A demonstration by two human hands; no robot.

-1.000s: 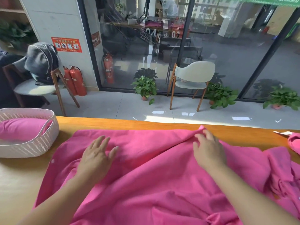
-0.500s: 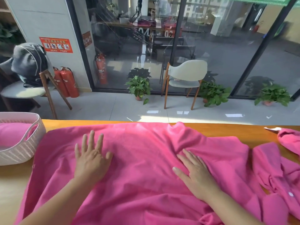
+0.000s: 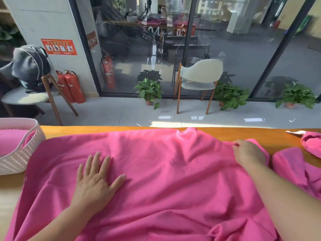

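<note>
Spread wide over the orange-brown wooden tabletop [image 3: 104, 131], filling the centre and bottom of the frame: a large bright pink cloth [image 3: 165, 171], rumpled into shallow folds and bunched at the lower right. Pressed flat on it at lower left, the left hand [image 3: 94, 181], fingers straight and splayed, gripping nothing. At the cloth's far edge, right of centre, the right hand [image 3: 248, 152], fingers curled under and apparently pinching the hem. Probably light, thin and limp, with no stiffness to hold a shape. Bound to sag, drape and wrinkle wherever unsupported, and to slide readily over the smooth wood unless pinned by a palm. Not fragile. Best taken at the corners or along an edge, pinched between thumb and fingers, with two holds well apart for tautness. No sense grabbing the middle: only bunching to be had there. Just beside its right edge, more crumpled pink fabric [image 3: 293, 169]. At the left edge of the frame, near the cloth's corner, a white woven-pattern plastic basket [image 3: 20, 157] with pink fabric inside.
</note>
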